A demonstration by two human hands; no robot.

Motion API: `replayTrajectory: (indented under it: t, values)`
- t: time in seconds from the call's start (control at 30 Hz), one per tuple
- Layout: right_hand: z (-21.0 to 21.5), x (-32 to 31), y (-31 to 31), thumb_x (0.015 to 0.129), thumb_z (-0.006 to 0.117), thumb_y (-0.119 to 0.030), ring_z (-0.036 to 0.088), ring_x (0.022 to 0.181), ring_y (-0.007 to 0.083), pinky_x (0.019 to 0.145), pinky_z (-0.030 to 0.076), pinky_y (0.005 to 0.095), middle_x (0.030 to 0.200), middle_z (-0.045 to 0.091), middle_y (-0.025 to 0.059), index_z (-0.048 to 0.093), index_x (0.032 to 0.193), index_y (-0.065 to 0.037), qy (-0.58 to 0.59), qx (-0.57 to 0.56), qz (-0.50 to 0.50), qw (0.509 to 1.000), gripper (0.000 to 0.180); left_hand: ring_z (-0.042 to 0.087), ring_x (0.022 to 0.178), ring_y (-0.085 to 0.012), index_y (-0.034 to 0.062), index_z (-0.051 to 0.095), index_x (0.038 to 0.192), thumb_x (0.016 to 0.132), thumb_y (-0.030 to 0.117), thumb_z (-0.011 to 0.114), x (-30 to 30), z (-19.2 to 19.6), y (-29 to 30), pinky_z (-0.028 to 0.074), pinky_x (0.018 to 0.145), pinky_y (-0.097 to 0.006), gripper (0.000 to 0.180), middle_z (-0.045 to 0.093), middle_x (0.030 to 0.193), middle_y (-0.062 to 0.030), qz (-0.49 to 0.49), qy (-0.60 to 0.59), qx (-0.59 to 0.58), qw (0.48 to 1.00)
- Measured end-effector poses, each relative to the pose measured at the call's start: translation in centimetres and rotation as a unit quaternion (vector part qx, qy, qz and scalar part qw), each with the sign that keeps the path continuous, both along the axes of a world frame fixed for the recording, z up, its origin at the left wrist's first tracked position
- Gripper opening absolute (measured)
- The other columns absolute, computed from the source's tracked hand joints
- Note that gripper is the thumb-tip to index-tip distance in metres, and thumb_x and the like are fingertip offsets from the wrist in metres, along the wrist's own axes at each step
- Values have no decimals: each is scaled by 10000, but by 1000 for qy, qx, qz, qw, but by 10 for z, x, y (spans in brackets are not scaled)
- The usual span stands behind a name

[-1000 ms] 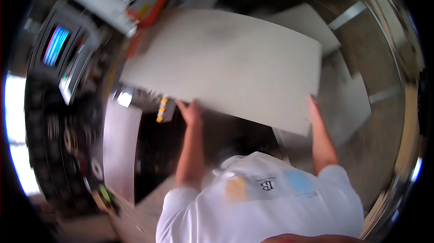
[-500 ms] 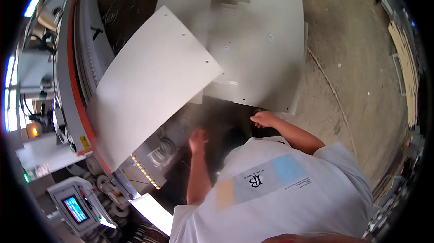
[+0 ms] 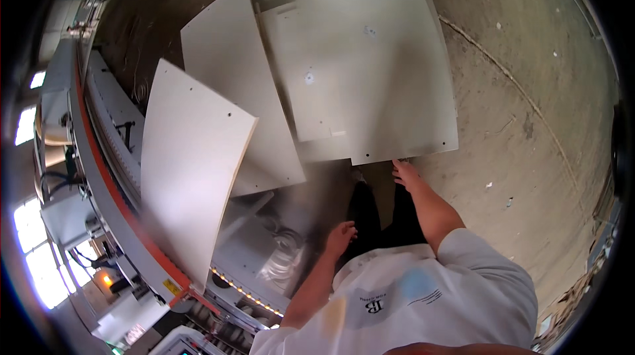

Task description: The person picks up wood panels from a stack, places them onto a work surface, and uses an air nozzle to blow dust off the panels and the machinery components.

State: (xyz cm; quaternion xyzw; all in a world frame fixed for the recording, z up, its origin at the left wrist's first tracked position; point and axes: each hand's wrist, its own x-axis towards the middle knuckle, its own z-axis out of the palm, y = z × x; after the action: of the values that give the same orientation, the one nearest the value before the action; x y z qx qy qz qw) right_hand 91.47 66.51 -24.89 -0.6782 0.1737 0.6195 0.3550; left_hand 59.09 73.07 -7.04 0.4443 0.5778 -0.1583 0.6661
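My right hand (image 3: 405,175) is at the near edge of a large white panel (image 3: 397,90), fingers bent against that edge and partly hidden by it. This panel lies on top of a stack, with small dark holes along its near edge. My left hand (image 3: 340,237) hangs in front of my thigh, holding nothing, its fingers loosely curled and a little apart. To the left, another white panel (image 3: 192,157) with a few holes rests tilted on the machine. A further pale panel (image 3: 238,90) lies askew between it and the stack.
A long machine with an orange-red edge (image 3: 126,213) runs along my left. Beside my left arm are a row of small yellow lights (image 3: 245,294) and coiled clear hose (image 3: 283,256). Concrete floor (image 3: 522,130) with a long crack lies to the right.
The view has turned, so the stack fills more of the middle. My right hand has come up to the top panel's edge. My left hand has moved right, nearer my body.
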Motion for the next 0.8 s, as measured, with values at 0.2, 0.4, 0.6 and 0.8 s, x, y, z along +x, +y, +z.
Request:
replayTrajectory:
  t: [0.2, 0.4, 0.6, 0.8]
  values:
    - [-47, -50, 77, 940, 772, -384, 600, 1206, 257, 941, 574, 430, 1332, 575, 77, 530, 1399, -133, -30, 43, -389, 920, 577, 716, 915, -165, 25, 615, 1355, 1023, 203, 614, -51, -20, 40, 559, 786, -295, 376, 744, 1082, -101, -88, 33, 12, 995]
    - [-19, -44, 51, 932, 783, -368, 612, 1178, 241, 911, 594, 403, 1325, 588, 84, 522, 1402, -117, -69, 100, -371, 921, 593, 712, 916, -196, 73, 643, 1331, 1035, 285, 585, -112, -89, 90, 570, 816, -344, 369, 741, 1076, -104, -406, -26, 162, 899]
    - [-9, -33, -87, 929, 767, -384, 617, 1155, 252, 898, 572, 469, 1351, 594, 53, 507, 1448, -158, -108, 49, -306, 945, 623, 711, 971, -269, 124, 664, 1300, 959, 262, 644, -42, -106, 113, 566, 854, -391, 368, 733, 1136, -84, -345, -53, 130, 928]
    - [29, -52, -307, 931, 722, -487, 558, 1286, 254, 1017, 498, 530, 1443, 557, 62, 522, 1464, -157, -79, -81, -311, 944, 658, 690, 888, -174, 26, 646, 1242, 1006, 314, 639, 107, -76, 125, 558, 777, -319, 372, 713, 962, -72, -175, -80, 38, 981]
